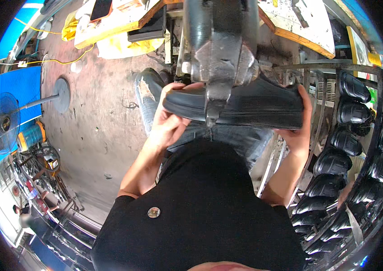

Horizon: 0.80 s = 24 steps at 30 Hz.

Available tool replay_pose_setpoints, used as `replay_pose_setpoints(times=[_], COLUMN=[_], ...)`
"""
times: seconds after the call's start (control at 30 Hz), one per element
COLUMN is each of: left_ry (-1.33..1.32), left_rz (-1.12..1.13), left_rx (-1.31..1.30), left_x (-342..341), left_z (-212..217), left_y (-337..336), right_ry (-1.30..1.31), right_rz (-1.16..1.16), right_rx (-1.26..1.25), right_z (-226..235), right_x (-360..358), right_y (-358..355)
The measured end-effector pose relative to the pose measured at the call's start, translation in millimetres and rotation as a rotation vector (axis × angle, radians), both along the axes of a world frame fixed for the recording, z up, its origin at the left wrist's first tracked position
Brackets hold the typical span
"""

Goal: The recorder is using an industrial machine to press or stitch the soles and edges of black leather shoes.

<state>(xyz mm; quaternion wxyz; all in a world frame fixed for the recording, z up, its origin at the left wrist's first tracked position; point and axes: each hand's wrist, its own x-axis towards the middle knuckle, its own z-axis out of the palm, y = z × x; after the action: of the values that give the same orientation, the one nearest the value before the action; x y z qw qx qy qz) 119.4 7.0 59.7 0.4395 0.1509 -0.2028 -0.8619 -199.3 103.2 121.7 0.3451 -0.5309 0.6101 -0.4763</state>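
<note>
A black shoe (259, 107) lies crosswise in front of me, its sole edge turned toward my body. Its left end is gripped by my left hand (169, 118), with the thumb on the near side and fingers over the far side. My right hand (302, 119) wraps the other end, fingers closed along its edge. Above the shoe's middle stands a dark metal machine head (225, 40), whose narrow foot (214, 101) comes down in front of the shoe and hides part of it. Whether the foot presses on the shoe I cannot tell.
Several black shoes (331, 161) fill a metal rack (322, 66) close on my right. White-topped benches (309, 34) flank the machine. A standing fan (6, 122) and a yellow cable (60, 61) are at left; another person (26, 219) is far off at lower left.
</note>
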Motion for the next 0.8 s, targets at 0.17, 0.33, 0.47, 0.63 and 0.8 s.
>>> replay_pose_setpoints(times=[0.17, 0.33, 0.47, 0.63, 0.8], left_ry=[-0.182, -0.163, -0.164, -0.102, -0.155], left_rz=[-0.056, -0.055, -0.019, -0.042, -0.042], left_rx=[-0.18, -0.173, -0.087, -0.115, -0.095], left_x=[-27, -36, -35, -37, -33], left_z=[24, 27, 29, 29, 26], left_y=[-2, 0, 2, 2, 5], right_ry=[-0.299, -0.513, -0.225, -0.374, -0.367], right_rz=[-0.155, -0.205, -0.16, -0.105, -0.112], right_rx=[-0.111, -0.153, -0.103, -0.116, -0.082], right_z=[-13, -3, 13, 14, 23], right_x=[-20, -19, -25, -25, -20], right_y=[28, 30, 24, 19, 20])
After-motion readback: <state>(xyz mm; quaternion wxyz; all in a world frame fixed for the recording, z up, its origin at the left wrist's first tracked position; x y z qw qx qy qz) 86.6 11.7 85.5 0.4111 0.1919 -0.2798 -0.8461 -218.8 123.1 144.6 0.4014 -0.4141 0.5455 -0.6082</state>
